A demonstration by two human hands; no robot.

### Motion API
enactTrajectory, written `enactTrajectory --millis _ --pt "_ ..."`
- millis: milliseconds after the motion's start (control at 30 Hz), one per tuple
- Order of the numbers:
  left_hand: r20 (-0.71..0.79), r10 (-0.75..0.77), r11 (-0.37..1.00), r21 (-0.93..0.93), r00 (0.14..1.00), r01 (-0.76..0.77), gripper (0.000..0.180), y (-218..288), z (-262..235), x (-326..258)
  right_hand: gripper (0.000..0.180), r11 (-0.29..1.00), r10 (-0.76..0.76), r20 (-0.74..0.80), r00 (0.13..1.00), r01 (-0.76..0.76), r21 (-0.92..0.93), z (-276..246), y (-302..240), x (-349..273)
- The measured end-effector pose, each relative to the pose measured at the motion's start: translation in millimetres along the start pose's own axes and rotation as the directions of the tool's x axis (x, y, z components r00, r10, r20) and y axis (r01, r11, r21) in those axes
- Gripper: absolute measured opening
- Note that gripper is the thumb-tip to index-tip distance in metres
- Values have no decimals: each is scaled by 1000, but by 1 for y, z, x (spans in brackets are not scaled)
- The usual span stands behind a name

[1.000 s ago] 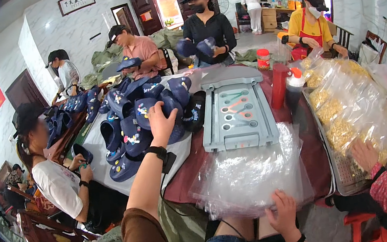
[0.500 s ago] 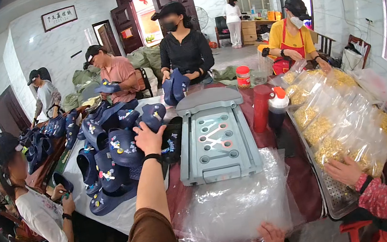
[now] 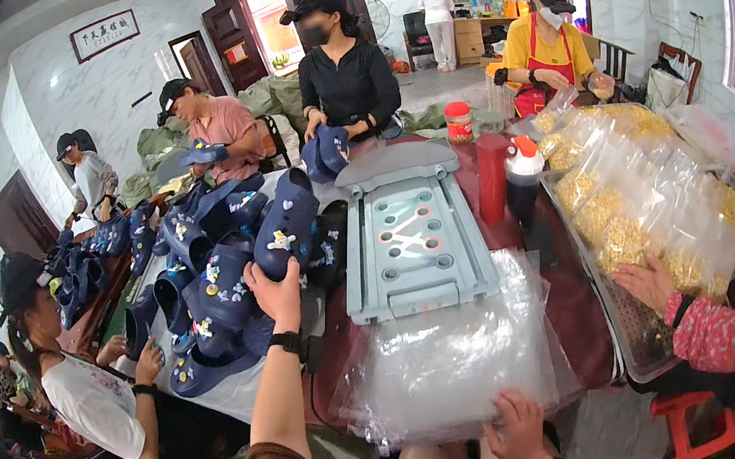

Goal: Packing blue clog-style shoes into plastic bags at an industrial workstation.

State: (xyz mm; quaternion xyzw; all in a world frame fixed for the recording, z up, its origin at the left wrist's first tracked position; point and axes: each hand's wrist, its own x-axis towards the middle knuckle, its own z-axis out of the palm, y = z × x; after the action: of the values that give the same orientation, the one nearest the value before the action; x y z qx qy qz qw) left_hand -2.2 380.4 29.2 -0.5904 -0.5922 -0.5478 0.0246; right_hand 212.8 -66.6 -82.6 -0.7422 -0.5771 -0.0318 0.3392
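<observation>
two hands: left hand (image 3: 274, 293) gripping navy clog (image 3: 284, 225), right hand (image 3: 518, 423) pinching plastic bag stack (image 3: 448, 355) edge

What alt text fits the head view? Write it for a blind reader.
The person's left hand grips a navy clog from a pile on a crowded table, while the right hand touches a stack of clear plastic bags. Co-workers sit around.

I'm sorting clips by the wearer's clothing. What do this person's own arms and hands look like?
Both hands are bare, with no gloves. The left hand has a black watch-like band at the wrist and a brown short sleeve at the upper arm. The right hand wears a dark wristband.
</observation>
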Motion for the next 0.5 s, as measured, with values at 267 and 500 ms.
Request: enactTrajectory --millis 267,500 --pt "453 110 495 -797 885 347 55 19 -115 -28 52 998 -68 -106 992 70 10 -4 0 2" --pt "926 154 106 -363 346 926 59 67 -186 -85 75 846 -56 -11 998 54 531 -44 8 14"
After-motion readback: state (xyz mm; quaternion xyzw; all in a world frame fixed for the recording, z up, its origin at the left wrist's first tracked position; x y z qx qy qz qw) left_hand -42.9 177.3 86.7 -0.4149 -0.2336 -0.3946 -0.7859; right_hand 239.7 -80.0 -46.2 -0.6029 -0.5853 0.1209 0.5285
